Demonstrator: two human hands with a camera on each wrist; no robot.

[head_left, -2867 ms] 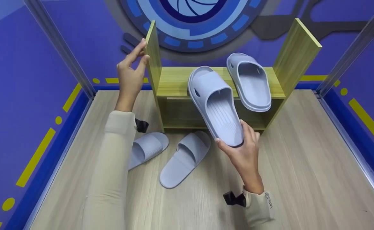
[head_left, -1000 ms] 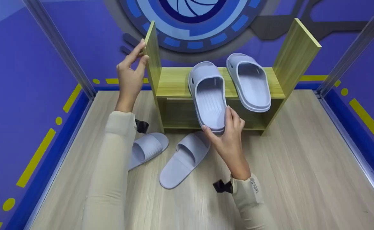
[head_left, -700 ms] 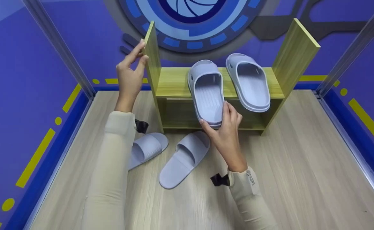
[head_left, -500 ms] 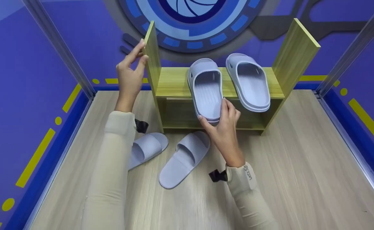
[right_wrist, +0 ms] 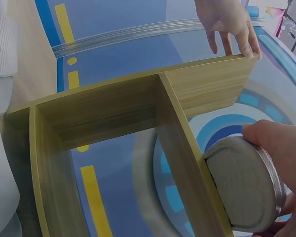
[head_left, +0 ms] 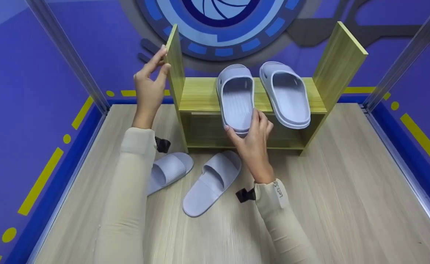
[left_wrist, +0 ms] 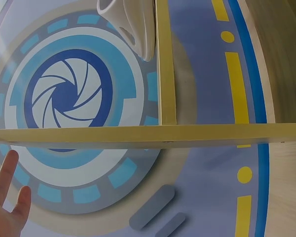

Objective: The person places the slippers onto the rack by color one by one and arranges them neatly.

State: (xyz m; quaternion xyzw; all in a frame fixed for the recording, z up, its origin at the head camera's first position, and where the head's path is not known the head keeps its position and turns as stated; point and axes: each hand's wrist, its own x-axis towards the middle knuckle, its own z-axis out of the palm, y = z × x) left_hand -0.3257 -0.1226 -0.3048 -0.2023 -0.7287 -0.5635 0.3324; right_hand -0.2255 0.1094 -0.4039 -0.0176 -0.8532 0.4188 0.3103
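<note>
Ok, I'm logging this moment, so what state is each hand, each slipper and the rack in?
Rack: standing upright
Held slipper: sole down, toe over the rack
Right hand: gripping that slipper's heel
Second slipper: on the rack, heel overhanging
Left hand: touching the rack's left side
Left floor slipper: sole down, partly hidden
Right floor slipper: sole down, unheld

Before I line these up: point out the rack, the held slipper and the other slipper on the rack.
Rack (head_left: 200,93): head view, on the bare left part of its upper shelf.
Held slipper (head_left: 237,101): head view, on its ridged inner sole.
Other rack slipper (head_left: 291,99): head view, on its inner sole.
</note>
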